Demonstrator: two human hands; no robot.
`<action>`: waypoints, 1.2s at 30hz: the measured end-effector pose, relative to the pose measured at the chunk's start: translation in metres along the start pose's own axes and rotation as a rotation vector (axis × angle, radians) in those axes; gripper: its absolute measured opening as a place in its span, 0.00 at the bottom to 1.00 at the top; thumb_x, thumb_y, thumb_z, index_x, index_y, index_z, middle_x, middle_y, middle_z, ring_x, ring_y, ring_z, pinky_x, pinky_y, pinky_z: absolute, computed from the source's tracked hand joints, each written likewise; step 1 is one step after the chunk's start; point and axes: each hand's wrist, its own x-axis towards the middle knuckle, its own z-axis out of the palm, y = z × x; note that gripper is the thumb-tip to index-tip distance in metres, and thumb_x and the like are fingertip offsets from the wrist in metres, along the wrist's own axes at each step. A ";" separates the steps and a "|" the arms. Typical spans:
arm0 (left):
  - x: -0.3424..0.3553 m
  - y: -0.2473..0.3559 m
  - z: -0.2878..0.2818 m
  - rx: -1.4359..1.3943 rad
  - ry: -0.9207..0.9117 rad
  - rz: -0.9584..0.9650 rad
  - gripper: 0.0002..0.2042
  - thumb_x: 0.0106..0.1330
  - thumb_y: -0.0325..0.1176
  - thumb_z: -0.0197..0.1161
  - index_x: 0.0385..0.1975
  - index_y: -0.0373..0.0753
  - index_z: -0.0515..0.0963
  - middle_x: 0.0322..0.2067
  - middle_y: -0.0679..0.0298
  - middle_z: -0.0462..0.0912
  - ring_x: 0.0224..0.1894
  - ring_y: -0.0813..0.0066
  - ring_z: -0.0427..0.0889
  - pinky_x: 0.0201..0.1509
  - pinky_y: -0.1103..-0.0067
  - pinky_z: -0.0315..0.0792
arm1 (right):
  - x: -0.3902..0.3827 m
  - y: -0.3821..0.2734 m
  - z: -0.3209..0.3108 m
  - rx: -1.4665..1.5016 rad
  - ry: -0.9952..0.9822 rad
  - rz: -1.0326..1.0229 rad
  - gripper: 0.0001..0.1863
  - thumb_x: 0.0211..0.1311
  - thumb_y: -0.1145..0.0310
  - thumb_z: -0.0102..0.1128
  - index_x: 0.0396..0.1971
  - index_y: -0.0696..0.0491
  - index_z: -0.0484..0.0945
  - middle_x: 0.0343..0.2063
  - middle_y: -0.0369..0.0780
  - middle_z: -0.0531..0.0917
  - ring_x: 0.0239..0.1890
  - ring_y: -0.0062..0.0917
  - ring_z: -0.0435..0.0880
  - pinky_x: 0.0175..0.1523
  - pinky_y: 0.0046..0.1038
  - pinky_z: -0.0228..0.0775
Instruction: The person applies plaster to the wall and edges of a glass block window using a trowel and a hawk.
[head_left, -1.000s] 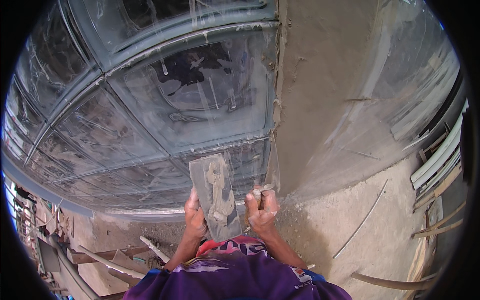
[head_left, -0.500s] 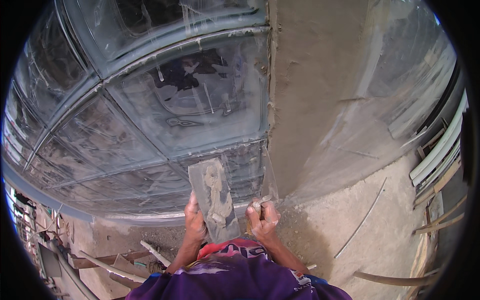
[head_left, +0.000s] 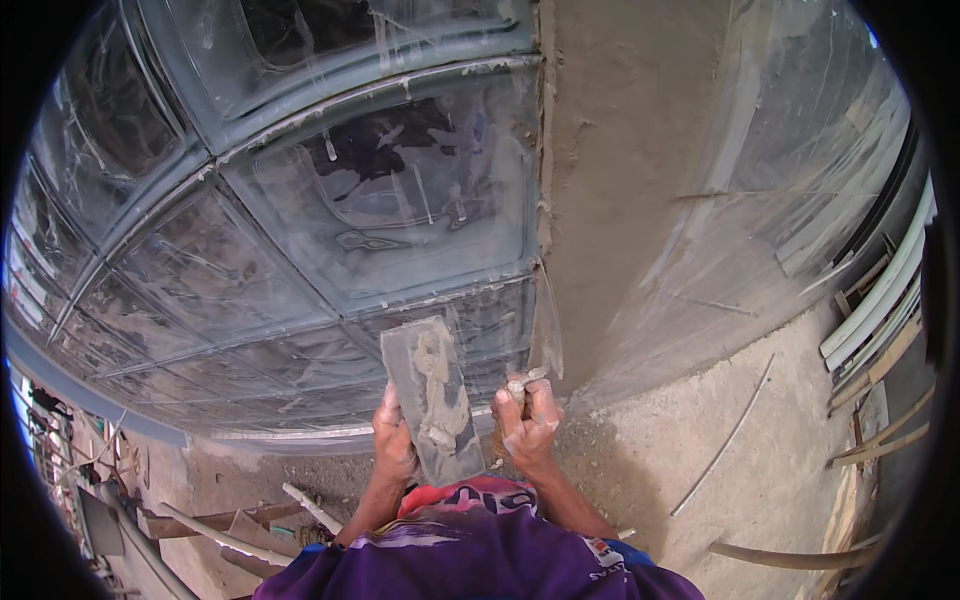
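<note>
A flat board (head_left: 402,368), smeared with mortar (head_left: 433,385), is held by the left hand (head_left: 394,442), the grip partly hidden; a trowel (head_left: 548,335) is held at its near end by the right hand (head_left: 531,427), beside plaster (head_left: 620,180). The board seems stiff, best supported underneath; the mortar, soft and easily spilled.

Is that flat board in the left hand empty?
No, partly covered: a lumpy strip of greyish paste lies along the flat board.
</note>
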 end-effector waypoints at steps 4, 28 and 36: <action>0.001 0.001 0.000 0.070 0.044 0.028 0.27 0.62 0.33 0.55 0.60 0.29 0.57 0.52 0.58 0.70 0.51 0.72 0.72 0.54 0.77 0.66 | -0.027 0.015 -0.024 -0.160 -0.119 -0.180 0.11 0.52 0.72 0.62 0.31 0.61 0.72 0.27 0.47 0.80 0.26 0.33 0.79 0.32 0.30 0.71; 0.013 0.003 0.048 -0.104 -0.141 0.068 0.31 0.62 0.35 0.59 0.62 0.32 0.55 0.56 0.59 0.68 0.54 0.72 0.71 0.57 0.76 0.66 | 0.018 -0.024 -0.125 0.767 -0.633 0.218 0.12 0.60 0.67 0.53 0.35 0.61 0.72 0.24 0.42 0.78 0.19 0.23 0.76 0.27 0.23 0.69; 0.011 0.016 0.071 -0.069 -0.146 0.152 0.32 0.63 0.33 0.57 0.64 0.32 0.51 0.57 0.58 0.66 0.56 0.72 0.69 0.57 0.76 0.65 | 0.053 -0.034 -0.155 0.467 -0.958 -0.025 0.16 0.53 0.63 0.61 0.31 0.63 0.77 0.18 0.39 0.79 0.17 0.21 0.77 0.25 0.22 0.70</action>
